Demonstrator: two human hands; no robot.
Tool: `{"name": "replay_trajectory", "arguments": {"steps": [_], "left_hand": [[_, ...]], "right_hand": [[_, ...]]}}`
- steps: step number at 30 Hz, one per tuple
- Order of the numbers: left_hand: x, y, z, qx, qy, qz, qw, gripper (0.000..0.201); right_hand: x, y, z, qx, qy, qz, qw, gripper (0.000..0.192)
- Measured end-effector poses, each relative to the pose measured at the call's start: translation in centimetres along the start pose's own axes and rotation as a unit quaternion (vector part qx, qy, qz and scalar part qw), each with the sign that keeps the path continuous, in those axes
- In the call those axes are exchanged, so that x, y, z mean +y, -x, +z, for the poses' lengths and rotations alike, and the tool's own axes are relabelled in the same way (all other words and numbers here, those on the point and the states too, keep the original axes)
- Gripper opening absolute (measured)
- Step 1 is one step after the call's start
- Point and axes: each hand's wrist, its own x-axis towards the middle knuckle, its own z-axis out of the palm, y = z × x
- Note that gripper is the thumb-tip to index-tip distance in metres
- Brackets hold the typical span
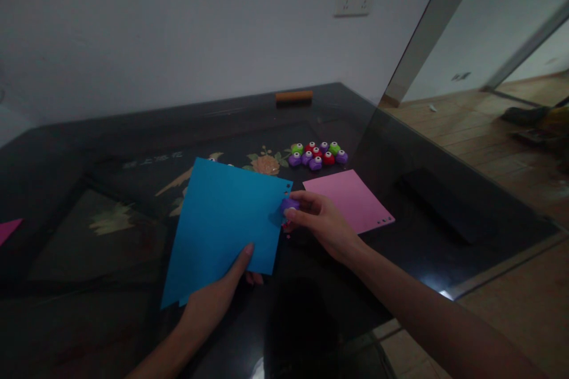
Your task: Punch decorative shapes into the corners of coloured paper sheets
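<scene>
My left hand (220, 296) grips the near edge of a blue paper sheet (222, 222), thumb on top, holding it above the dark glass table (111, 148). At the sheet's right edge, my right hand (322, 219) pinches a small purple paper punch (288, 205). A few small holes show near the sheet's upper right corner. A pink paper sheet (351, 198) lies flat just right of my right hand, with small holes along its near right edge.
A cluster of several small punches (317, 154) in purple, red and green sits behind the pink sheet. An orange block (294, 96) lies at the table's far edge. A pink scrap (8, 229) lies at far left. Wooden floor lies to the right.
</scene>
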Motion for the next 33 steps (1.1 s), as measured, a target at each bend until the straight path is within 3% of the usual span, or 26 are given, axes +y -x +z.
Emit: {"name": "replay_trajectory", "arguments": {"steps": [9,18,25,28,33], "left_hand": [[-0.6,-0.1,-0.4,0.044,-0.048,-0.008,0.998,0.049],[0.0,-0.2,-0.5,0.038,-0.030,-0.010,0.999,0.051],[0.3,-0.2,-0.7,0.058,-0.013,-0.011,0.998,0.050],[0.3,-0.3,-0.8,0.048,-0.004,0.009,0.999,0.049],[0.4,-0.3,-0.9,0.054,-0.003,-0.019,0.998,0.051]], "right_hand": [[-0.1,-0.1,-0.2,-0.007,-0.005,0.002,1.000,0.034],[-0.6,-0.2,-0.3,-0.002,-0.048,0.011,0.999,0.026],[-0.7,-0.5,-0.4,-0.004,-0.064,0.024,0.998,0.034],[-0.6,-0.5,-0.5,-0.007,-0.054,0.022,0.998,0.036],[-0.7,-0.4,-0.7,-0.006,0.037,-0.029,0.999,0.034]]}}
